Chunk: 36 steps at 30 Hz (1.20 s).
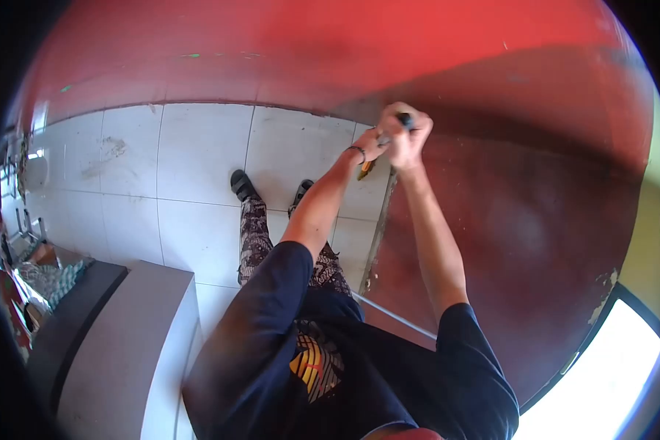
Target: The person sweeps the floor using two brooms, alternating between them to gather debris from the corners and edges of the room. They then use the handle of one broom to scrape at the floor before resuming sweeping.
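My right hand (409,139) is closed in a fist, blurred by motion, in front of the red wall's lower edge. A dark, rounded tip (405,119) pokes out at the top of this fist, like the end of a handle. My left hand (372,144), with a dark band on the wrist, is closed right beside the right one; its fingers are partly hidden. Just below the left hand shows a yellow-orange piece with dark marks (367,169). Whether it joins the dark tip as one tool I cannot tell.
A glossy red wall (293,51) curves across the front. White floor tiles (198,147) meet a dark red surface (491,257) on the right. A grey box-like block (125,345) stands at left, near clutter (51,275). A bright opening (601,374) lies lower right.
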{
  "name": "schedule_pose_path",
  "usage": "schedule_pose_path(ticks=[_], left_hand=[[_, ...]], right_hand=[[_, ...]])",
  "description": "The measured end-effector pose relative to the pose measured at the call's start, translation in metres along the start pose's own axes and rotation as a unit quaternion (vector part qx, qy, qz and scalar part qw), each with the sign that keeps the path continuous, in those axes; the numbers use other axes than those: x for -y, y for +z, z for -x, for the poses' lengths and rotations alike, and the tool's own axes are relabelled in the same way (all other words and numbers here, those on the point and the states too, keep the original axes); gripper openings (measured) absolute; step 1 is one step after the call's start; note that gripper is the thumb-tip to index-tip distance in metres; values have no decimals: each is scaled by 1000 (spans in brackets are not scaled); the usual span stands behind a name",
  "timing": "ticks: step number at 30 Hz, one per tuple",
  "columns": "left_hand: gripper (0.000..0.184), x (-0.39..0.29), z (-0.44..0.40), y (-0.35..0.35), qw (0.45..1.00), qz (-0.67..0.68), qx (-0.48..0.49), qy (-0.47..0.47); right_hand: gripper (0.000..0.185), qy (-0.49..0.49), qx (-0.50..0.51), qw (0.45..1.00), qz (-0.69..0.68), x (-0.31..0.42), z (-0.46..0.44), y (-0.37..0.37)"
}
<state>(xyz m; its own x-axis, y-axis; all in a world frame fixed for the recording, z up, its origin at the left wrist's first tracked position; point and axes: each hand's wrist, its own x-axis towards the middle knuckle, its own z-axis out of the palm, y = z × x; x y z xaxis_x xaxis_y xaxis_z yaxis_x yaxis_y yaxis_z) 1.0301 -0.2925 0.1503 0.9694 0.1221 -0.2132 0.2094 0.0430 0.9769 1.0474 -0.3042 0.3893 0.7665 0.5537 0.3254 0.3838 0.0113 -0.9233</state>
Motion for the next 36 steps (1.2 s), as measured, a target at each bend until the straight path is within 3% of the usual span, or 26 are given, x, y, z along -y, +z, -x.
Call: schedule_pose_path(ticks=[1,2,3,4,6,8,9,11,14,17,20,23,26,28,31,33,34,36], left_hand=[[33,-8,8,-29,996,80,-45,-6],[34,-14,21,-60,999,25,-44,7],[36,-63,53,-104,999,-29,-43,15],[34,-58,59,-134,998,-58,-29,2],[33,-5,60,-176,996,-83,-27,-12],[27,86,36,-238,992,85,-56,75],[27,51,79,-254,991,89,-67,73],[23,-25,128,-329,966,-66,-177,178],[21,13,146,-393,962,-129,-187,155],[24,-17,188,-451,948,-147,-231,163],[24,-73,235,-491,955,-228,-182,50],[21,-46,245,-545,947,-237,-202,82],[19,-47,259,-559,932,-230,-264,93],[18,-46,272,-553,922,-220,-310,78],[20,-80,300,-511,904,-124,-378,157],[24,-120,343,-471,907,-27,-395,141],[22,-123,351,-452,894,-25,-417,164],[19,-138,380,-417,867,-63,-471,152]], right_hand=[[16,-15,38,999,5,4,-9,30],[15,-11,43,999,-4,9,-17,58],[15,-5,50,999,-12,16,-24,87],[15,-11,53,998,-31,19,-30,115],[14,-13,55,997,-60,31,-41,166],[15,-13,66,994,-83,50,-53,221],[14,-14,68,989,-129,58,-57,247],[13,-12,78,982,-170,75,-61,294],[11,-21,97,981,-168,98,-64,350],[12,-44,151,966,-207,108,-68,399],[25,-54,166,951,-254,128,-72,429],[37,-55,187,934,-300,130,-78,459],[25,-116,165,935,-291,144,-78,476],[23,-102,187,936,-281,180,-76,470],[16,-132,212,935,-251,244,-74,453],[27,-100,334,838,-420,281,-68,433],[27,-98,344,830,-427,296,-69,423],[43,-35,524,722,-451,328,-67,413]])
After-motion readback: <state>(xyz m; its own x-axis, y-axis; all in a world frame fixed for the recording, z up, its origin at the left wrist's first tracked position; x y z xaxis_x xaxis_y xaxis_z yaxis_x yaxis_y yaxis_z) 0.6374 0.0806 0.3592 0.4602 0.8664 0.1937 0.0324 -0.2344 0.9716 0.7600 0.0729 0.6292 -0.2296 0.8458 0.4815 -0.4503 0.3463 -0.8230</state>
